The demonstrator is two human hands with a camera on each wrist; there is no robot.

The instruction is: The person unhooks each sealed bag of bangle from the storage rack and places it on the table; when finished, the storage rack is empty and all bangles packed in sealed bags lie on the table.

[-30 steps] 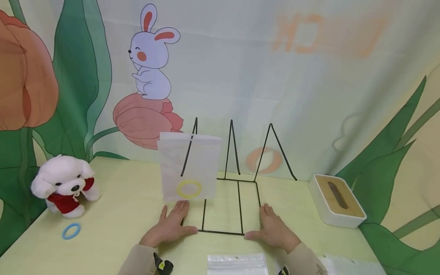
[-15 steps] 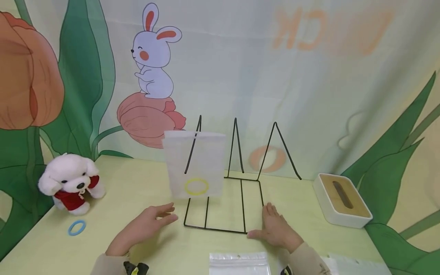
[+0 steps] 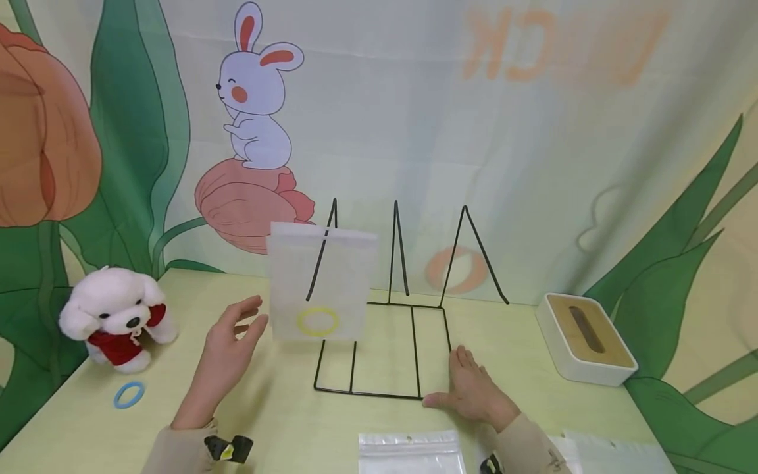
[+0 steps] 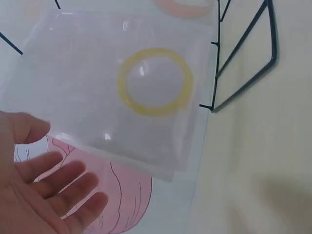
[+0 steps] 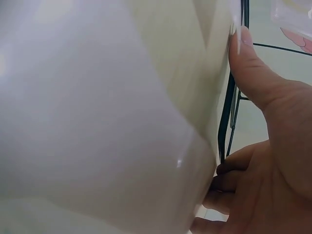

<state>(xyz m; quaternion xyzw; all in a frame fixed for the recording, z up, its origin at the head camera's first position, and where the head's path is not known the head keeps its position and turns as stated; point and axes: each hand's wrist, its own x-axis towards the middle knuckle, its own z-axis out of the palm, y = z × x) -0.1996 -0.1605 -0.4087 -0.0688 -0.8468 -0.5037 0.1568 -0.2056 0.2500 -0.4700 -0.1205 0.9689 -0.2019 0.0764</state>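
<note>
A black wire rack [image 3: 416,355] with three tall peaked hooks stands on the table. From its left hook hangs a translucent zip bag [image 3: 355,276], a yellow ring [image 3: 299,320] showing through near its bottom. My left hand [image 3: 222,359] is raised just left of the bag, fingers loosely spread and holding nothing; the left wrist view has the thumb right at the bag's edge and the fingers [image 4: 73,175] beside it. At the rack's front right corner rests my right hand [image 3: 476,388], fingers along the side bar and thumb at the front bar.
A white toy dog [image 3: 112,316] in red and a blue ring [image 3: 128,395] are at the left. A white box with a wooden lid [image 3: 586,339] stands far right. Flat zip bags [image 3: 408,454] lie at the front edge, with more clear bags [image 3: 616,454] to the right.
My left hand has let go of the rack's front left corner, moved left and then risen beside the hanging bag. The right hand has stayed at the rack's right corner.
</note>
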